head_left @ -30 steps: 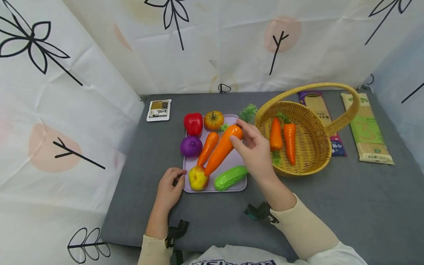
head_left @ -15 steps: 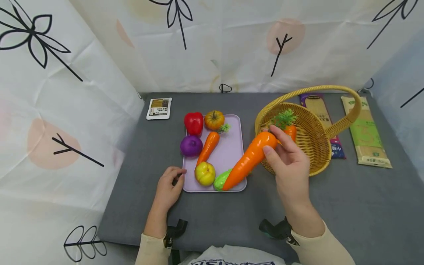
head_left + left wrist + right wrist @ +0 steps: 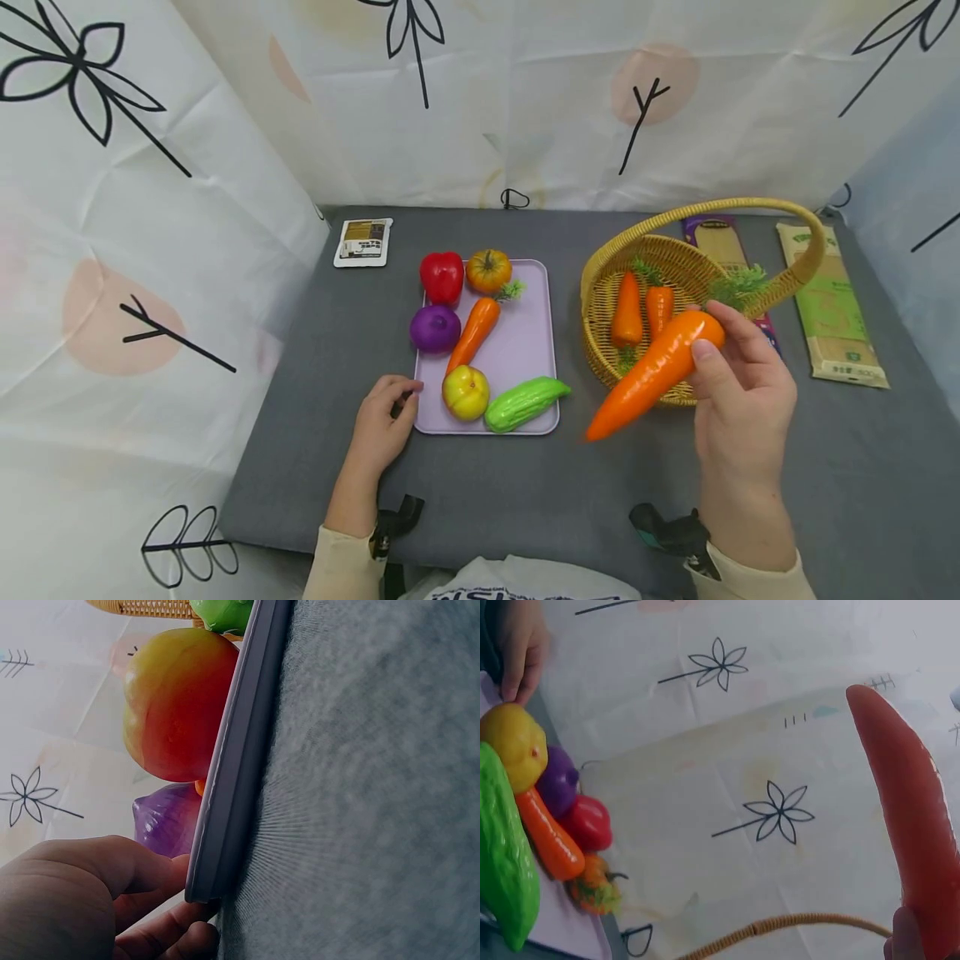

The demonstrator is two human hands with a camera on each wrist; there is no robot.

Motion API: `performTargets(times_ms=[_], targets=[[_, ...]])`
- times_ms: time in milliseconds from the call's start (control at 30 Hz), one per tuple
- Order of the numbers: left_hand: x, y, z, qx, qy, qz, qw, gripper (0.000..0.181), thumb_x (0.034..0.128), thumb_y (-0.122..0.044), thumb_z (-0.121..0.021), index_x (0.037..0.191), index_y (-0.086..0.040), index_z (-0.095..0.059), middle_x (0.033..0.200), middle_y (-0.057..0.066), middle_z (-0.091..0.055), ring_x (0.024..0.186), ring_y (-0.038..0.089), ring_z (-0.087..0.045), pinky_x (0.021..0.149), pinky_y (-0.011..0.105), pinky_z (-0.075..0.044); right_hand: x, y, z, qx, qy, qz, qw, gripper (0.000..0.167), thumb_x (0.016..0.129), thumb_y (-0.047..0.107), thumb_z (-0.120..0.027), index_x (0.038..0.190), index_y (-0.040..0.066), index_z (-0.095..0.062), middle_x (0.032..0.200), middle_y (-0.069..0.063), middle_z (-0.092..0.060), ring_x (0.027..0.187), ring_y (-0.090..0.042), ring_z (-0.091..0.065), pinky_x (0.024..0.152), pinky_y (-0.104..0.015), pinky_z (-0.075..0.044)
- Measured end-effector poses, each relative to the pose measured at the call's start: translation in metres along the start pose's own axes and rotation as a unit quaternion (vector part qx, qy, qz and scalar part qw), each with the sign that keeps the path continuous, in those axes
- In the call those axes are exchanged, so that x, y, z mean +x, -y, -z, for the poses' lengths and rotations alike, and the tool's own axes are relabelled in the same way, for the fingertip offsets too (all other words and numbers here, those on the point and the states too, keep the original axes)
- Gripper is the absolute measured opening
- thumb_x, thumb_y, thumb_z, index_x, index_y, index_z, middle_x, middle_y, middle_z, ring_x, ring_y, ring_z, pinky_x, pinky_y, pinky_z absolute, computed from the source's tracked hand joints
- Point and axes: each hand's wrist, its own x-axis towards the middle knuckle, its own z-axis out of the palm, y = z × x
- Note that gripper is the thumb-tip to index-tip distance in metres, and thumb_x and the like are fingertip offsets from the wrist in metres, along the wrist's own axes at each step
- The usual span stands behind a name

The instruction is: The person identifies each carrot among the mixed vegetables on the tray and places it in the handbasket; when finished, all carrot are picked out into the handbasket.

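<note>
Tray point(image 3: 528, 333): pepper point(image 3: 442, 279), pumpkin point(image 3: 489, 271), onion point(image 3: 435, 329), small carrot point(image 3: 474, 329), peach point(image 3: 466, 392), cucumber point(image 3: 525, 403); the left hand point(image 3: 385, 427) pinches its left edge. Basket point(image 3: 693, 273), toward the right edge of the table point(image 3: 487, 483): two carrots point(image 3: 627, 310), one partly hidden by the large carrot point(image 3: 660, 371) before it, pinched in the right hand point(image 3: 746, 400), which the right wrist view crops.

Carrots point(image 3: 626, 310) lie in the basket point(image 3: 595, 342), right of the tray point(image 3: 528, 333).
</note>
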Motion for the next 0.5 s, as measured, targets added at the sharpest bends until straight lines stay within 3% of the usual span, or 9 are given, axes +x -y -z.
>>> performTargets(times_ms=[267,500], targets=[[-0.001,0.0,0.0,0.005,-0.002,-0.006,1.0,0.017,0.0921,0.0,-0.068,0.107,-0.002,-0.076,0.104,0.01,-0.065,0.084,0.019,-0.055,0.073,0.034,-0.044,0.011,0.001,0.037,-0.03,-0.074,-0.024,0.9965,0.029,0.092,-0.015,-0.065,0.119,-0.016,-0.058,0.112,-0.026,-0.057,0.095,-0.03,-0.061,0.073,-0.029,-0.059],[0.0,0.0,0.0,0.006,0.0,0.0,1.0,0.017,0.0926,0.0,-0.068,0.107,-0.003,-0.076,0.104,0.01,-0.064,0.084,0.019,-0.055,0.073,0.035,-0.044,0.03,-0.002,0.063,-0.088,-0.136,-0.083,0.9833,0.032,0.089,-0.006,-0.074,0.119,-0.007,-0.063,0.111,-0.019,-0.058,0.091,-0.026,-0.058,0.066,-0.023,-0.057]])
